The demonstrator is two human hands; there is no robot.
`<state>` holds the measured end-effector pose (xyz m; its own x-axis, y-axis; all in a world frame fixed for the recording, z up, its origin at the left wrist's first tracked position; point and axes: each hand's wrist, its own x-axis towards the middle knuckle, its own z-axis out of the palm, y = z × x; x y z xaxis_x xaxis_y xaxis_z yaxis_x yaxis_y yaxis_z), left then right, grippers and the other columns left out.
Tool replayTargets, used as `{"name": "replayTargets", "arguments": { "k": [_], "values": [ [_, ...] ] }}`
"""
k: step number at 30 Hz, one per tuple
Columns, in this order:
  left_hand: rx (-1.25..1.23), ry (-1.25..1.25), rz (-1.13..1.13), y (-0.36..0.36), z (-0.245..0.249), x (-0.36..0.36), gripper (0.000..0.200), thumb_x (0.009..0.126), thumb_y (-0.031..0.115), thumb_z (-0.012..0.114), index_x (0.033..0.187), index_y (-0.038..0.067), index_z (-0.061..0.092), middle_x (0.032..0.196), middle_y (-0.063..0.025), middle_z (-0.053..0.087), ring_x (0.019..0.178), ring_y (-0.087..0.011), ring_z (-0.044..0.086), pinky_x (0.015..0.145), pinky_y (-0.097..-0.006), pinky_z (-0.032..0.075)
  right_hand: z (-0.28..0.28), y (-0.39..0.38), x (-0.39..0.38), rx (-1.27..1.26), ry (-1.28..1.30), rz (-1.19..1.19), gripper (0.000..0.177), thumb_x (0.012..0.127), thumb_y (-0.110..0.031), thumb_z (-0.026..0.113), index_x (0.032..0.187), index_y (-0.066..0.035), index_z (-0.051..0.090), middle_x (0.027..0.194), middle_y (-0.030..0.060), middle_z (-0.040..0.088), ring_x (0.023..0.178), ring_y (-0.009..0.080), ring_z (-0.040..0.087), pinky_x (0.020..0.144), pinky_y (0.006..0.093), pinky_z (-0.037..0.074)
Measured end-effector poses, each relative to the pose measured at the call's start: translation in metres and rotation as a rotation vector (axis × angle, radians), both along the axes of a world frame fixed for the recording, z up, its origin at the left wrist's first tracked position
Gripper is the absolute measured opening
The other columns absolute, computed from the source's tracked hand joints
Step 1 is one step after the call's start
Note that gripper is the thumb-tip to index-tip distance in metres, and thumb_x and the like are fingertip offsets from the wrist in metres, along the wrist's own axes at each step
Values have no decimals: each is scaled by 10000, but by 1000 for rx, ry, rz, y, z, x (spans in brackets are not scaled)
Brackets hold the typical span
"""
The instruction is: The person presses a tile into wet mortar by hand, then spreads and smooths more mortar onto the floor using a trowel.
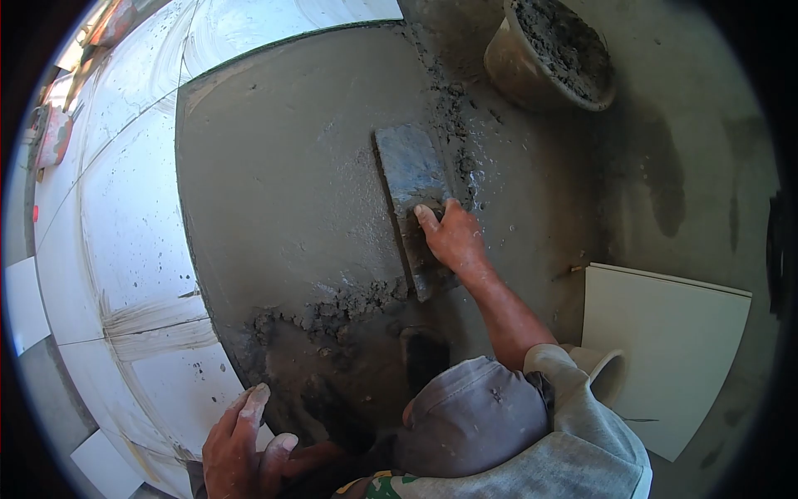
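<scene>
My right hand [453,234] is closed round the handle of a flat rectangular metal trowel [411,158], which lies on wet grey mortar [274,166]. Splashes and loose crumbs of mortar run along the trowel's right side, and a rough, lumpy mortar edge [357,303] lies below and to its left. At the lower left, my left hand [241,453] is raised with fingers apart and nothing visible in it, near the edge of the white tiles [137,208]. Both hands have pale residue on them.
A bucket [507,62] holding mortar stands at the upper right. Leaning at the right is a white tile [665,349], with a pale round container [605,366] beside it. A grey cap [478,416] fills the lower middle. Dark footwear [424,358] shows near the rough mortar.
</scene>
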<state>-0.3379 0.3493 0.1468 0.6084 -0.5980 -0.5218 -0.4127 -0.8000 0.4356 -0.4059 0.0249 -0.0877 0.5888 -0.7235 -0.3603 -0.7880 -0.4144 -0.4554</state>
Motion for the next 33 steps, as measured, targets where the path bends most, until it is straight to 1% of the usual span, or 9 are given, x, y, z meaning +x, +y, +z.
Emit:
{"name": "replayTargets", "arguments": {
  "k": [4,13,19,21,22,24,28,30,33],
  "values": [
    [-32,22,32,-1,-3,3,479,906,328,589,1260,7,555,1210,-220,597,1039,-371,615,868,-382,507,0,-3,-1,-14,25,-8,599,904,-479,582,1039,104,555,874,337,641,884,482,637,787,532,500],
    [-175,-14,12,1,-20,7,446,883,195,674,1271,22,539,1211,-241,599,1033,-366,641,865,-380,518,-8,-24,-2,-89,6,-60,625,909,-488,579,1067,116,555,916,351,636,918,500,624,819,524,493],
    [-203,51,49,0,-16,14,478,907,178,656,1329,38,482,1307,-237,555,1067,-372,633,910,-380,502,-24,-18,19,118,-40,-88,593,908,-457,579,1054,117,564,961,352,632,963,485,621,854,511,492],
    [-16,174,-3,-2,-14,25,486,917,197,638,1353,52,480,1353,-195,541,1212,-363,553,1001,-394,446,-14,7,32,23,-12,33,559,915,-436,567,1039,109,566,940,337,640,952,473,631,848,501,504],
    [-23,173,-9,-8,-14,25,486,917,197,638,1353,52,480,1353,-195,541,1212,-363,553,1001,-394,446,-11,18,38,65,-16,63,541,917,-427,563,1032,101,566,934,327,645,943,466,636,843,500,508],
    [43,156,81,-20,-10,24,543,778,151,684,1270,-19,531,1215,-224,593,1096,-402,588,944,-410,468,-6,45,49,165,-13,144,514,919,-412,561,1023,91,561,927,312,651,929,455,644,834,498,514],
    [13,27,-67,-22,-14,26,536,774,132,674,1265,-26,532,1215,-224,593,1094,-404,587,947,-414,468,1,104,60,348,-70,316,552,923,-417,560,1039,122,548,912,338,638,915,484,633,826,507,508],
    [32,14,-98,-25,-12,26,579,807,233,703,1295,-10,509,1246,-224,580,1108,-399,572,955,-429,446,8,122,56,454,-61,513,538,924,-413,557,1021,116,551,896,332,642,909,481,636,818,509,509],
    [79,13,-93,-18,0,32,565,821,216,692,1313,10,507,1260,-226,574,1114,-397,573,959,-430,443,22,118,45,439,-15,601,546,919,-431,564,1017,106,554,899,321,648,910,474,638,814,508,510]
  ]
}}
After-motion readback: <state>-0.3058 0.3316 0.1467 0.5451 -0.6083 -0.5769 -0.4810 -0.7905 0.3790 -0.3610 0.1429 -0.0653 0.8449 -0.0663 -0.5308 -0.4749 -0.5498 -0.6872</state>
